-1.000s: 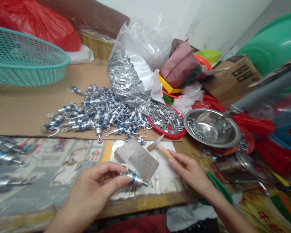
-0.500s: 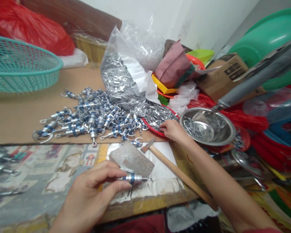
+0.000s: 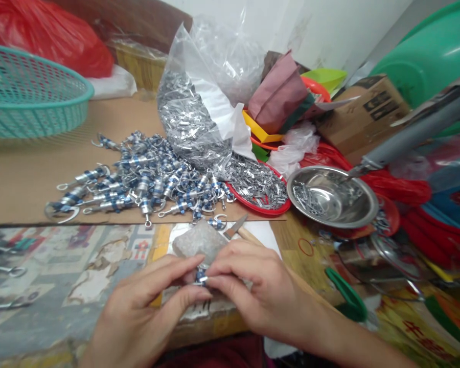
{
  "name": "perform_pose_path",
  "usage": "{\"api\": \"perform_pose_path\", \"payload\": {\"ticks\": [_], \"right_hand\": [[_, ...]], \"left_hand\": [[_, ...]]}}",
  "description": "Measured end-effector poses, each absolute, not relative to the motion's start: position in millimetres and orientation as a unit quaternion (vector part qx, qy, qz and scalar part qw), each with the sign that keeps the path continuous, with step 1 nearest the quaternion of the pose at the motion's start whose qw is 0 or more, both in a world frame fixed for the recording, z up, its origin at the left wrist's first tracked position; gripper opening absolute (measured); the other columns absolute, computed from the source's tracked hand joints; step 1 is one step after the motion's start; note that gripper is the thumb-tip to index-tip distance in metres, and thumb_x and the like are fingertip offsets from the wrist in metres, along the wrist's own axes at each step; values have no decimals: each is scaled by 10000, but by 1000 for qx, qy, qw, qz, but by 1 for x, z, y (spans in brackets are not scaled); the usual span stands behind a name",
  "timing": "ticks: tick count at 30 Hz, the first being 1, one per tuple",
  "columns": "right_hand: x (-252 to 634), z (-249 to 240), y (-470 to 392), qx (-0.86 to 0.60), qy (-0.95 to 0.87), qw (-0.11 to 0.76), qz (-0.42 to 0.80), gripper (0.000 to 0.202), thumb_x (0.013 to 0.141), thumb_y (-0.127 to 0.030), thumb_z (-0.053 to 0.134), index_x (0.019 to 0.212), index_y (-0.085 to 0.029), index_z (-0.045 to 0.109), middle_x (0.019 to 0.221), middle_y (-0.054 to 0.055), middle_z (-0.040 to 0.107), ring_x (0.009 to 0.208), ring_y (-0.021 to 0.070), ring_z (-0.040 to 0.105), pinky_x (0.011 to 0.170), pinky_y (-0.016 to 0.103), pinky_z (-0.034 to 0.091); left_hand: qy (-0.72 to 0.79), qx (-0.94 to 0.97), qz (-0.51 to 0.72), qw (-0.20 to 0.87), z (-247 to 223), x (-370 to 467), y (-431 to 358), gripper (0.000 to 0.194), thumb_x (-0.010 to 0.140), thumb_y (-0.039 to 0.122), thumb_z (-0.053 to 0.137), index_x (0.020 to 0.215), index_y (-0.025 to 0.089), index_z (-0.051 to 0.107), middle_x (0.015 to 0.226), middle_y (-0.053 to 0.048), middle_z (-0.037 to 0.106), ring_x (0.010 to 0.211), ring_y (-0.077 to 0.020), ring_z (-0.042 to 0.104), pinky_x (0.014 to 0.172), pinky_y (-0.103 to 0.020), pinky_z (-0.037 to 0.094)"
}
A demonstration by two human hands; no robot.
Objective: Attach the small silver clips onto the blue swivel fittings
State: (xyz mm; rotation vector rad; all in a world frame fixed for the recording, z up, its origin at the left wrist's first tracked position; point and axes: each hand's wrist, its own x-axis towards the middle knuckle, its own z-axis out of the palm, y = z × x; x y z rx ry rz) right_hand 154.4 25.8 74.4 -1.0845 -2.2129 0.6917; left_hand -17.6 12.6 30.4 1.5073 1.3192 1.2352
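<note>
Here, hands: two, meeting at the lower centre of the frame.
Left hand (image 3: 157, 301): one, thumb and fingers closed on a metal fitting.
Right hand (image 3: 253, 283): one, fingertips closed at the same fitting; whether they also pinch a smaller piece cannot be told.
Metal fitting (image 3: 201, 277): one, silver with blue, between the two sets of fingertips, lower centre, mostly covered.
Stone block (image 3: 195, 243): one, grey, just beyond the fingers, centre of frame.
Hammer (image 3: 234, 228): one, wooden handle, lying right of the block, partly behind the right hand.
Pile of fittings (image 3: 157, 179): one heap, silver and blue, too many to count, left of centre, on one cardboard sheet (image 3: 30, 163).
Left-edge fittings (image 3: 0, 268): at least two, blurred, on the desk (image 3: 34, 322).
Clear bag (image 3: 193, 117): one, full of small metal strips, upper centre.
Red tray (image 3: 268, 211): one, heaped with similar strips, uncounted, right of centre.
Steel bowl (image 3: 333, 197): one, several thin metal pieces inside, right of the tray.
Basket (image 3: 38, 120): one, teal, upper left.
Cardboard box (image 3: 368, 120): one, upper right.
Green basin (image 3: 437, 56): one, upper right corner.
</note>
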Motion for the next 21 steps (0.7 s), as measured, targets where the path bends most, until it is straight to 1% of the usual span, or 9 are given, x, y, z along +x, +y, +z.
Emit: {"api": "perform_pose_path", "payload": {"ticks": [3, 7, 9, 11, 13, 14, 17, 19, 21], "right_hand": [[148, 79, 19, -393, -842, 278, 245, 162, 847, -109, 524, 768, -122, 664, 742, 57, 648, 717, 149, 583, 670, 263, 473], [152, 81, 19, -384, -846, 281, 241, 164, 860, -109, 507, 782, -134, 649, 730, 47, 625, 715, 147, 573, 650, 261, 473], [153, 79, 17, -379, -841, 298, 244, 140, 862, -104, 512, 834, -140, 644, 754, 45, 628, 733, 140, 582, 659, 248, 485], [155, 73, 13, -367, -839, 324, 238, 113, 846, -133, 561, 944, -139, 616, 832, 58, 638, 793, 143, 595, 699, 243, 507], [158, 65, 9, -345, -854, 342, 185, 194, 837, -149, 579, 1031, -144, 575, 908, 76, 647, 845, 152, 605, 733, 254, 525], [159, 60, 8, -326, -869, 344, 141, 196, 847, -153, 562, 1044, -151, 568, 923, 80, 655, 847, 156, 612, 735, 263, 531], [165, 52, 7, -246, -910, 334, 4, 200, 888, -130, 443, 1009, -137, 602, 926, 99, 687, 822, 175, 642, 701, 285, 545], [167, 52, 9, -217, -919, 327, -34, 223, 891, -139, 425, 996, -108, 620, 948, 119, 696, 842, 191, 655, 710, 296, 552], [168, 55, 10, -234, -918, 319, -36, 211, 886, -134, 444, 973, -125, 637, 954, 99, 706, 841, 176, 663, 717, 279, 557]], "left_hand": [[506, 598, 487, 386, 34, -17, 9, 209, 639, 260, 737, 794, 397, 766, 699, 44, 757, 641, -172, 664, 635, -208, 502], [500, 598, 481, 402, 40, -16, 3, 218, 695, 218, 668, 785, 388, 771, 692, 22, 729, 629, -168, 643, 598, -210, 486], [510, 586, 474, 414, 42, -18, 3, 191, 700, 237, 660, 752, 380, 776, 688, 18, 723, 636, -173, 642, 604, -215, 492], [518, 577, 452, 441, 43, -23, 4, 147, 699, 268, 666, 705, 364, 778, 688, 21, 727, 653, -176, 652, 624, -211, 505], [520, 570, 431, 468, 43, -28, 7, 108, 693, 299, 677, 652, 340, 768, 688, 27, 734, 664, -176, 662, 632, -198, 516], [519, 571, 424, 474, 44, -30, 9, 100, 693, 311, 680, 635, 332, 758, 690, 30, 737, 668, -174, 664, 628, -190, 518], [507, 600, 409, 464, 47, -32, 11, 92, 707, 320, 672, 639, 326, 733, 692, 47, 733, 665, -156, 656, 626, -162, 508], [502, 620, 410, 443, 48, -31, 12, 99, 717, 307, 663, 642, 326, 723, 692, 53, 721, 672, -144, 649, 650, -149, 496], [505, 620, 420, 429, 48, -32, 11, 96, 711, 308, 666, 635, 320, 724, 736, 47, 720, 730, -151, 653, 697, -151, 492]]}}
